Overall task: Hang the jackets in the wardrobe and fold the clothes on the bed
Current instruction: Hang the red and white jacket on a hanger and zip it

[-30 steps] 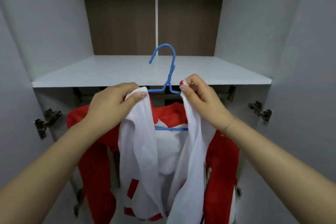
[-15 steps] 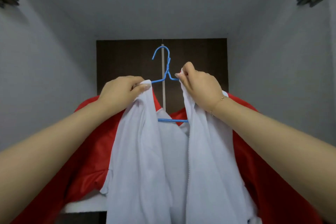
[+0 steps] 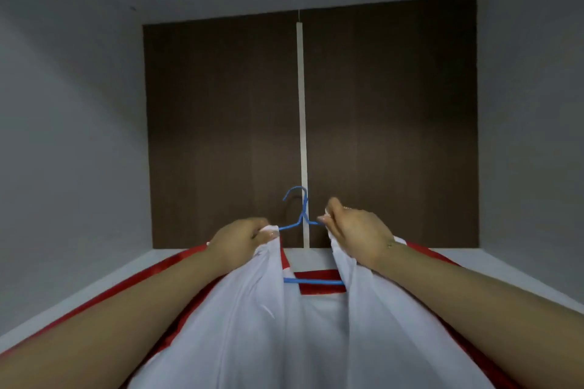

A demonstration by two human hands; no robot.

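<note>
While both arms reach up into the wardrobe (image 3: pixel 72 123), the left hand (image 3: pixel 241 238) sits at about 9 o'clock from the blue hanger (image 3: pixel 300 215). Its fingers are curled tight and they pinch the left white edge of the jacket (image 3: pixel 252 325), right at the end of the hanger's left arm.

The jacket is red on the outside and white on the inside. It is on the hanger and hangs open down the middle, filling the bottom of the view at 6 o'clock. The hanger's flat blue bar shows in the gap between the two white sides.

The hanger's hook points up toward 12 o'clock. It is in front of the dark brown back wall (image 3: pixel 221 123), next to a thin pale strip (image 3: pixel 301 123) that runs up and down the wall. I cannot tell if the hook is on anything.

The right hand (image 3: pixel 357 235) is at about 3 o'clock from the hanger. Its fingers are curled too, and they pinch the right white edge of the jacket by the hanger's right arm. A thin bracelet (image 3: pixel 391 245) is on that wrist.

A pale shelf (image 3: pixel 505 271) lies under the arms.
</note>
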